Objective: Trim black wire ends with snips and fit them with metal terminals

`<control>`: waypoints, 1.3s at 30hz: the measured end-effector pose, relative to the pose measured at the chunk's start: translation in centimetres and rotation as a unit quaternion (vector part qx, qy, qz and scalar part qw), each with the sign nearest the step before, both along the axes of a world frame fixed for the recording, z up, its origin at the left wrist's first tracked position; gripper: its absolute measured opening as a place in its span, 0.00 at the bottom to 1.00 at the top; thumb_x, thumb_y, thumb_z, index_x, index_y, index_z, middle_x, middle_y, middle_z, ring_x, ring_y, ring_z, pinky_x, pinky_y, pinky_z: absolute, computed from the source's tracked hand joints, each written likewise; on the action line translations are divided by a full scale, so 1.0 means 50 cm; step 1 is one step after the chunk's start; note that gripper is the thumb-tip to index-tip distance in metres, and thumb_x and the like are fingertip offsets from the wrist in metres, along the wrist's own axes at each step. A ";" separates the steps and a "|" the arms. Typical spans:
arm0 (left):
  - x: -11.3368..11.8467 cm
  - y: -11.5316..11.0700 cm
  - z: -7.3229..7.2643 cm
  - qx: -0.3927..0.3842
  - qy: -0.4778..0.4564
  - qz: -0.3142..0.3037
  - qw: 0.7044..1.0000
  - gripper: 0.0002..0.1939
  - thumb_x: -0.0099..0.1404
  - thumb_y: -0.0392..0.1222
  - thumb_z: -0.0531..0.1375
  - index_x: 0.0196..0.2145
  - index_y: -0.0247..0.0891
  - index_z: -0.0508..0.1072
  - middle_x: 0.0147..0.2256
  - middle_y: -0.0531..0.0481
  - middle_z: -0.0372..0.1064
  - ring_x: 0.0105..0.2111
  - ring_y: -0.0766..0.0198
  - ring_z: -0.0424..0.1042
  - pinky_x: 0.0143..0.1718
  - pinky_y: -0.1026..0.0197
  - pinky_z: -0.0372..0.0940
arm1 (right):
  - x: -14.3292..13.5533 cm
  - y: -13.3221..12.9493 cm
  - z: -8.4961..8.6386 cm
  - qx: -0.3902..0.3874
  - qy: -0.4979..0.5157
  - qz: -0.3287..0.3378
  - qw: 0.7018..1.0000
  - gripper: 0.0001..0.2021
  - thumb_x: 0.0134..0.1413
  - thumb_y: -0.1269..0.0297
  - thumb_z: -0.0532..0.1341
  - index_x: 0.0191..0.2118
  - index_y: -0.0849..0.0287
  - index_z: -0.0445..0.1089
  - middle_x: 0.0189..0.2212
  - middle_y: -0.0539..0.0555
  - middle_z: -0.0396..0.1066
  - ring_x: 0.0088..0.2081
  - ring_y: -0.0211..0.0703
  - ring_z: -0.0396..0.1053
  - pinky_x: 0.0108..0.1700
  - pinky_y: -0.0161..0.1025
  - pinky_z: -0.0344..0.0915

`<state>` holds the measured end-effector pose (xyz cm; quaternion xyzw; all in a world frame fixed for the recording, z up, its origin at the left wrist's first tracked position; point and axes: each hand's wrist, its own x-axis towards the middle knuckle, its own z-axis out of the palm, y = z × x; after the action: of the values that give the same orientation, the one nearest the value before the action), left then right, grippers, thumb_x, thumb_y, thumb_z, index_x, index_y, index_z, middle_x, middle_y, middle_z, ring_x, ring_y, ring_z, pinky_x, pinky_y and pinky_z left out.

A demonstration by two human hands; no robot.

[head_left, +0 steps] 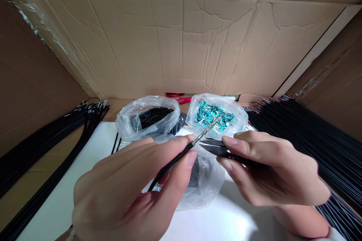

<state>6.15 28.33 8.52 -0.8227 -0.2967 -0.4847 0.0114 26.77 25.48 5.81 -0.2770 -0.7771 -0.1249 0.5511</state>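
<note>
My left hand (135, 184) pinches a black cable (172, 162) between thumb and forefinger. From the cable's upper end sticks out a bare silvery length (206, 131), slanting up to the right. My right hand (271, 165) is closed on a pair of black tweezers (216, 148). Their pointed tips face left, a little apart, just below the silvery length; whether they touch it I cannot tell. Behind my hands, an open clear bag (181, 105) of short black pieces stands left of another bag (243, 115) with teal and silver pieces.
A third clear bag (209, 192) with dark grey contents lies under my hands on the white work surface (203, 226). Bundles of black cables lie at left (56, 139) and right (316, 143). Cardboard walls (169, 45) enclose the back and sides.
</note>
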 end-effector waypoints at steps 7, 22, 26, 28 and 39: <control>0.004 -0.002 -0.008 -0.007 -0.043 0.018 0.999 0.09 0.64 0.37 0.60 0.33 0.47 0.81 0.29 0.58 0.83 0.27 0.66 0.83 0.38 0.76 0.77 | -0.005 0.005 0.001 -0.013 0.005 0.026 1.000 0.07 0.61 0.81 0.62 0.38 0.64 0.72 0.25 0.56 0.77 0.22 0.36 0.71 0.19 0.35 0.68; -0.005 -0.017 -0.046 -0.021 -0.051 0.077 0.996 0.09 0.65 0.43 0.61 0.38 0.50 0.82 0.34 0.58 0.84 0.33 0.61 0.84 0.40 0.65 0.80 | -0.004 0.005 0.000 -0.020 0.004 0.033 0.999 0.07 0.61 0.82 0.61 0.41 0.65 0.72 0.27 0.57 0.80 0.25 0.36 0.75 0.24 0.32 0.73; -0.008 -0.018 -0.049 -0.020 -0.053 0.077 0.995 0.09 0.65 0.42 0.61 0.38 0.51 0.82 0.34 0.59 0.84 0.33 0.59 0.84 0.41 0.62 0.81 | -0.005 0.008 -0.001 -0.015 0.007 0.041 0.999 0.11 0.59 0.83 0.62 0.46 0.65 0.72 0.30 0.57 0.81 0.26 0.37 0.76 0.24 0.33 0.74; -0.006 -0.016 -0.047 -0.020 -0.053 0.073 0.996 0.09 0.65 0.42 0.61 0.38 0.51 0.81 0.34 0.59 0.84 0.33 0.59 0.84 0.41 0.61 0.81 | -0.007 0.009 -0.003 -0.017 0.014 0.042 0.999 0.12 0.59 0.82 0.63 0.46 0.65 0.72 0.30 0.58 0.81 0.25 0.37 0.75 0.23 0.34 0.73; -0.011 -0.015 -0.044 -0.010 -0.025 0.077 0.997 0.09 0.65 0.42 0.61 0.38 0.49 0.83 0.33 0.59 0.84 0.33 0.64 0.84 0.42 0.68 0.79 | -0.008 0.007 -0.004 -0.019 0.014 0.032 0.999 0.11 0.60 0.81 0.63 0.47 0.63 0.73 0.29 0.54 0.80 0.26 0.37 0.76 0.24 0.32 0.74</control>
<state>5.58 27.59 6.34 -0.7849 -0.3645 -0.5000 0.0333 26.36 25.82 5.64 -0.2640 -0.7801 -0.0889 0.5602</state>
